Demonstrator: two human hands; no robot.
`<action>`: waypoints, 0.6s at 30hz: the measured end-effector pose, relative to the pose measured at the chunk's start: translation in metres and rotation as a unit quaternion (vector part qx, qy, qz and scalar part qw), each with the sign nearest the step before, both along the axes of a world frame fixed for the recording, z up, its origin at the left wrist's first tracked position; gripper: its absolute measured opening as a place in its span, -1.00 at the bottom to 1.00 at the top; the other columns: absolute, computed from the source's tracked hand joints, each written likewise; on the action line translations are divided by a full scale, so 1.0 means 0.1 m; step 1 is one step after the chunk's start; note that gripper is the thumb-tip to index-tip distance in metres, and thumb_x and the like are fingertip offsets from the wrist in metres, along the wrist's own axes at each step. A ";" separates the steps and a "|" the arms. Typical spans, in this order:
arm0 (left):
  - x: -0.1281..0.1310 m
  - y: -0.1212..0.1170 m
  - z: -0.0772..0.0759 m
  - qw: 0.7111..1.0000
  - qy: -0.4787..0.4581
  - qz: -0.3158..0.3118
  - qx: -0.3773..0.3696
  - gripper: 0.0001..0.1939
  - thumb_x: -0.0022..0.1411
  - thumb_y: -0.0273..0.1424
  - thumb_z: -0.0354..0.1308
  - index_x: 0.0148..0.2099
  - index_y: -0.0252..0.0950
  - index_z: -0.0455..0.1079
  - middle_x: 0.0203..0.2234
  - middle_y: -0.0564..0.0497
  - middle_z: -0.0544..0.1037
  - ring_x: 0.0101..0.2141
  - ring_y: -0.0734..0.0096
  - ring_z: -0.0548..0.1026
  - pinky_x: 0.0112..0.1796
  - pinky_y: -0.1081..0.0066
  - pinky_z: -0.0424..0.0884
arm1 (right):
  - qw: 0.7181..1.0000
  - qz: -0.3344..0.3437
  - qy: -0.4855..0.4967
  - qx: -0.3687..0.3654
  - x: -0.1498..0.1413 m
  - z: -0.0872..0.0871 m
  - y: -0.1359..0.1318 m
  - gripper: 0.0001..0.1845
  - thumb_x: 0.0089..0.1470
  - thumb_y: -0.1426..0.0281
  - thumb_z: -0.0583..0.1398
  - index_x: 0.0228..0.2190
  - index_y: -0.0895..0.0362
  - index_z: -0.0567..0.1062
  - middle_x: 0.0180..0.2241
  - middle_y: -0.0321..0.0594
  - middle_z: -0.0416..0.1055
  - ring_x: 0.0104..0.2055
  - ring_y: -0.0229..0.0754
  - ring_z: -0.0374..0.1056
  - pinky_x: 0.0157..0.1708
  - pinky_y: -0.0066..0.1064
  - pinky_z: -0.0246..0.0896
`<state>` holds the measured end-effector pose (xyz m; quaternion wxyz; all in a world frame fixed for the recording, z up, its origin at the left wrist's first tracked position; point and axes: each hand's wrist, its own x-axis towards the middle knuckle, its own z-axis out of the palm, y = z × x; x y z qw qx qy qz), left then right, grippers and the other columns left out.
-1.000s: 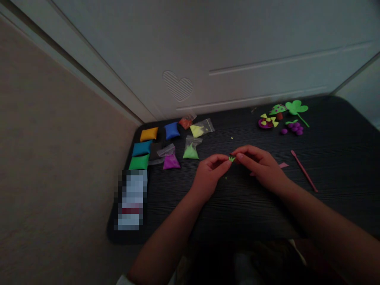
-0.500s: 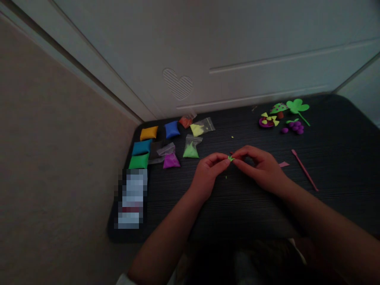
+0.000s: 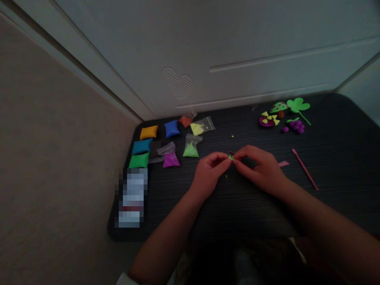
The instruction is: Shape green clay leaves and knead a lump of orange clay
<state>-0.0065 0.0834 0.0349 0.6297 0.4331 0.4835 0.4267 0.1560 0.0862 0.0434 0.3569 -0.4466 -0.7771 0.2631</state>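
Note:
Between my fingertips, over the middle of the dark table [image 3: 184, 202], is a small light-green clay piece [image 3: 230, 158] with pointed tips like a leafy crown. My left hand [image 3: 209, 170] pinches it from the left with thumb and forefinger. From the other side, my right hand [image 3: 261, 166] closes thumb and forefinger at its edge. Just behind the fingertips lies a small dark red bit [image 3: 231, 152]. Tiny green crumbs [image 3: 226, 176] rest on the table by the hands. A flat pink piece [image 3: 284, 163] shows beside my right hand, partly hidden by it.
A pink modelling tool [image 3: 305, 169] lies at right. Behind it stand clay figures: purple grapes [image 3: 297, 126], a green clover shape [image 3: 298, 105], a purple dish with yellow pieces [image 3: 266, 121]. Several clay packets [image 3: 141, 146] and an opened light-green bag [image 3: 190, 148] sit left, near a pixelated object [image 3: 133, 198].
Both hands stay almost in place around the green clay piece. The fingertips shift only very slightly, and the whole view moves a little.

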 end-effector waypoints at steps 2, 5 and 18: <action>0.00 0.00 0.02 1.000 0.018 0.000 0.003 -0.88 -0.03 -0.35 0.21 -0.40 -0.29 0.41 -0.52 0.11 0.43 -0.47 0.55 0.32 -0.38 0.49 0.21 | 1.000 0.000 -0.011 0.004 0.00 0.00 0.00 -0.93 0.02 0.40 0.12 -0.40 0.10 0.41 -0.41 -0.25 0.41 -0.33 -0.22 0.31 -0.29 -0.35 0.18; 0.01 -0.01 0.04 0.999 0.037 -0.001 0.015 -0.89 -0.01 -0.37 0.20 -0.41 -0.30 0.41 -0.53 0.12 0.42 -0.47 0.56 0.32 -0.39 0.50 0.21 | 1.000 -0.003 -0.017 0.013 -0.01 -0.01 0.00 -0.93 0.01 0.41 0.12 -0.41 0.11 0.41 -0.42 -0.24 0.41 -0.33 -0.22 0.31 -0.28 -0.35 0.18; 0.01 0.00 0.03 0.999 0.039 -0.005 0.025 -0.90 0.00 -0.37 0.18 -0.42 -0.31 0.39 -0.55 0.14 0.40 -0.49 0.59 0.30 -0.41 0.53 0.22 | 0.999 0.003 -0.026 0.031 0.01 -0.04 0.00 -0.92 0.01 0.44 0.14 -0.37 0.14 0.41 -0.40 -0.26 0.41 -0.32 -0.25 0.30 -0.27 -0.37 0.18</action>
